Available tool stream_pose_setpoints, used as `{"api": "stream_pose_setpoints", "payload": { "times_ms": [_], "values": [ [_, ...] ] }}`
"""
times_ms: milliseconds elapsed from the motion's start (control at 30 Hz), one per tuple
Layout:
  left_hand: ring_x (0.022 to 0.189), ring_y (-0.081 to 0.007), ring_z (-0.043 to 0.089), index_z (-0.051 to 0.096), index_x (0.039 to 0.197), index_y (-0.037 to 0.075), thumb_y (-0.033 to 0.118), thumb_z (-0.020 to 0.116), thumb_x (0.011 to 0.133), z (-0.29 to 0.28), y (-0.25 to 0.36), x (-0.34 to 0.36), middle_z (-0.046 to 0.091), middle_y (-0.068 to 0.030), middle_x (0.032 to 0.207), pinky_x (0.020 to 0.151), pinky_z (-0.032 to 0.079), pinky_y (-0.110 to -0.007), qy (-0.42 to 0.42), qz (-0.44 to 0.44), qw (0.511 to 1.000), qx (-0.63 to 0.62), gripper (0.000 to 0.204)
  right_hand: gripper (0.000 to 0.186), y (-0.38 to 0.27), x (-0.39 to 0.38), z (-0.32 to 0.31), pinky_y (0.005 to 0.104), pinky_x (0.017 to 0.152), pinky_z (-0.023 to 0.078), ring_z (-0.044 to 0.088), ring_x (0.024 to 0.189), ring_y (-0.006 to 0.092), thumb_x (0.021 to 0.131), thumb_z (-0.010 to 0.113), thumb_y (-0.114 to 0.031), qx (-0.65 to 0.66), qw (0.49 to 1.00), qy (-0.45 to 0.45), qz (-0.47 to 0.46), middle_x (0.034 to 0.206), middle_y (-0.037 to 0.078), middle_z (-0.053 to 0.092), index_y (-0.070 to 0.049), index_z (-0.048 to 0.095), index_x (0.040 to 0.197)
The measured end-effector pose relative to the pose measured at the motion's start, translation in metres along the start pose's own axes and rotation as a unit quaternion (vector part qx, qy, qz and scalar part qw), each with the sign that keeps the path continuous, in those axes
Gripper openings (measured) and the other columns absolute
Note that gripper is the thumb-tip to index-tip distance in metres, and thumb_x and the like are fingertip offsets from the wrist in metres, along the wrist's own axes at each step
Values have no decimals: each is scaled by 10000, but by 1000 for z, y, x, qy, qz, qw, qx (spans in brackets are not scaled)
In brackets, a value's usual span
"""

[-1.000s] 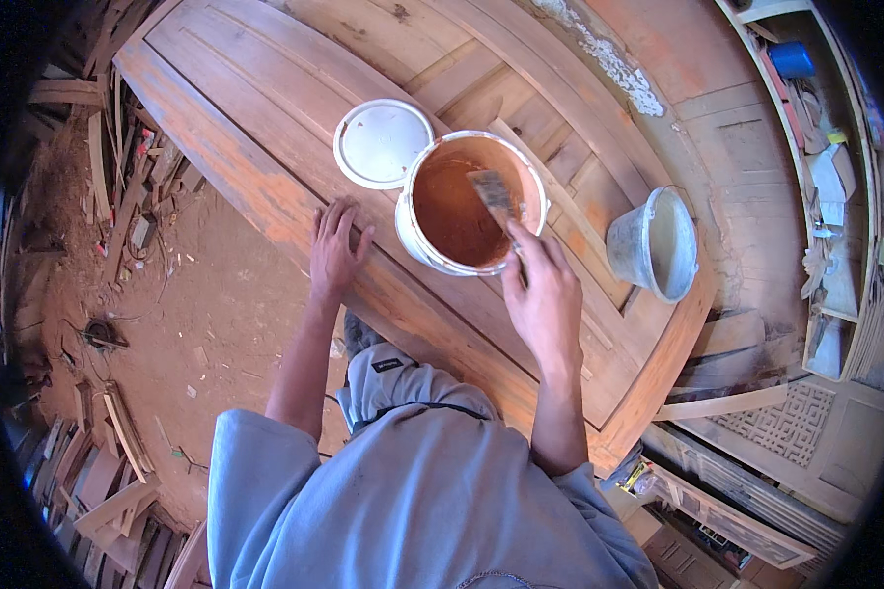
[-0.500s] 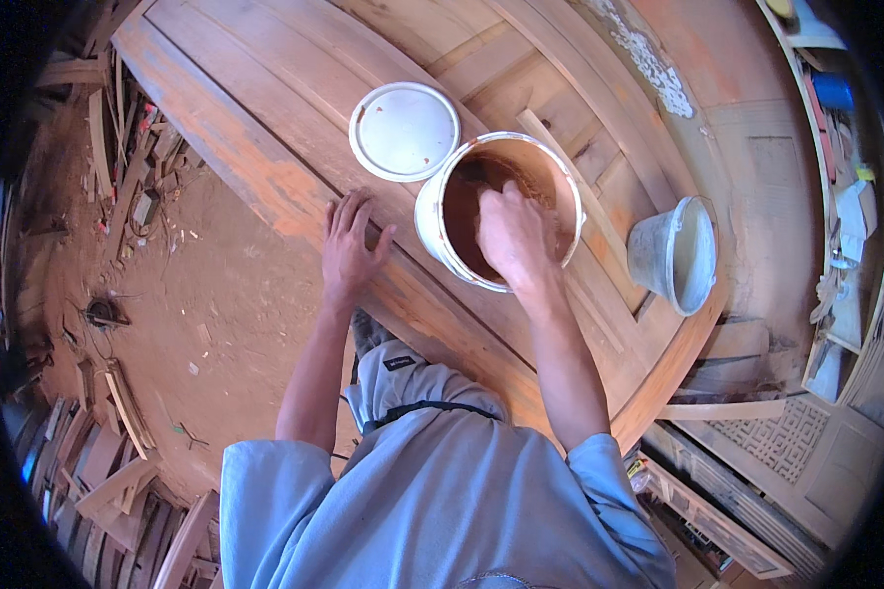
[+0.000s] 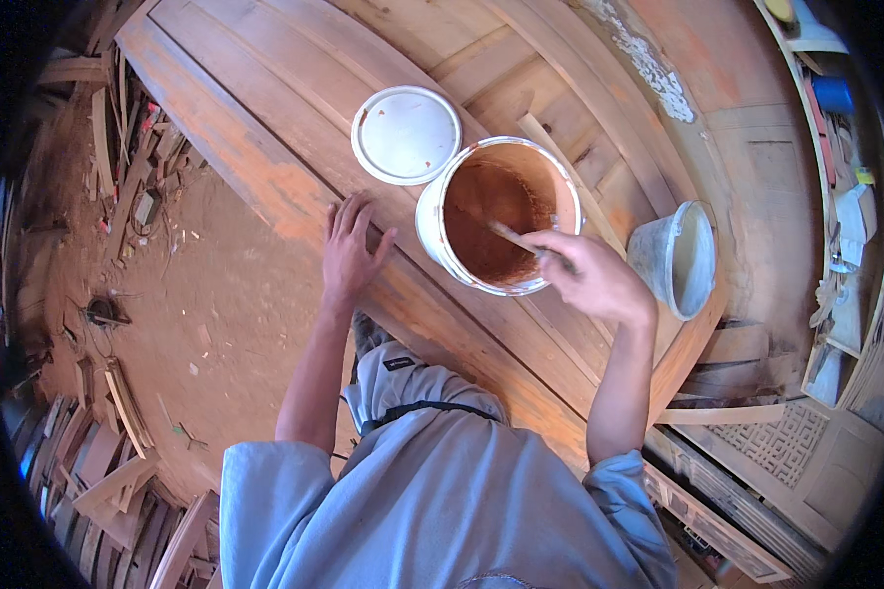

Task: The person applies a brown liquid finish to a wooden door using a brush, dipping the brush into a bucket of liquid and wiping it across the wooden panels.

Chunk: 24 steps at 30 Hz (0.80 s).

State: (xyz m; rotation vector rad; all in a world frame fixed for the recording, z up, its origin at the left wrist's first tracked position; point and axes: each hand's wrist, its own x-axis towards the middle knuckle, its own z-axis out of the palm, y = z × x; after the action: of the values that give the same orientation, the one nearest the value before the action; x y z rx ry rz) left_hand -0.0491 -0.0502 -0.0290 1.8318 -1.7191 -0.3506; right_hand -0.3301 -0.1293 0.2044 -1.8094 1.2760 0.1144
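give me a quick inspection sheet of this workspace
surface: large wooden door panel lying flat, part stained orange-brown
job's things: white bucket of brown stain, open; its white lid beside it on the panel; brush handle dipped in the stain
clutter: grey bucket at the panel's edge
grippers: left hand flat on the panel beside the bucket; right hand, fingers closed on the brush handle
cables: nothing seen
surroundings: dirt floor, wood scraps, carved wooden pieces
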Motion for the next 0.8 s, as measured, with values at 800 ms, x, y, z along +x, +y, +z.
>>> {"api": "stream_pose_setpoints", "payload": {
  "times_ms": [800],
  "values": [
    [1294,-323,485,581,1210,27,304,700,865,5,-3,0,560,-139,1340,1140,293,-514,19,2,1000,8,458,199,-48,71,69,373,726,586,730,889,268,858,564,-64,-433,899,60,10,959,212,718,-33,759,878]
  ]
}}
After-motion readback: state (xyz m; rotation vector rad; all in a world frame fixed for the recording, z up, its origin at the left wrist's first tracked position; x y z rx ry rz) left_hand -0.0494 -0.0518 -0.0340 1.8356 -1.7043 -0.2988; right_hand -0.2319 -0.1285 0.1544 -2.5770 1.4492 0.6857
